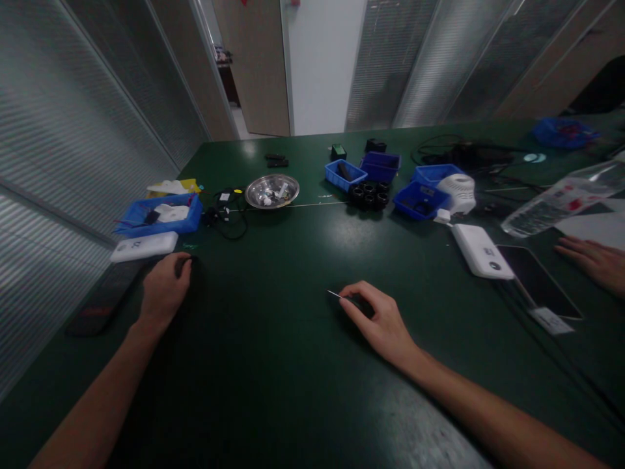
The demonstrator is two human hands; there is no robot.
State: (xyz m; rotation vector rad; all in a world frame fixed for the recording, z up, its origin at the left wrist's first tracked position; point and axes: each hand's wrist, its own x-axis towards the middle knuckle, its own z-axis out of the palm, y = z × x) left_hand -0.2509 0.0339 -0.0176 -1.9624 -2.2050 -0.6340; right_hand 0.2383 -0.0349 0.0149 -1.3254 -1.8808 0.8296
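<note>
Pinching a thin pale rod (333, 294) between thumb and forefinger, the right hand (383, 319) is hovering over or resting on the near middle of the green table (273, 293); cannot tell which. Rod is pointing left, its tip projecting past the fingers. Left hand (163, 286) is lying at near left, thumb and forefinger curling narrowly together; something small and dark is showing at the fingertips, but cannot tell whether they are gripping it. Just beyond that hand, a white device (145, 247) is lying before a blue tray (184, 225); a dark slab (105, 299) is lying to its left. Far middle: a metal dish (254, 190) is holding small bits. Right of it, black rings (370, 195) are clustering beside blue bins (381, 170). At far right, a clear bottle (541, 205) is tilting; another person's hand (593, 260) is resting near it.
</note>
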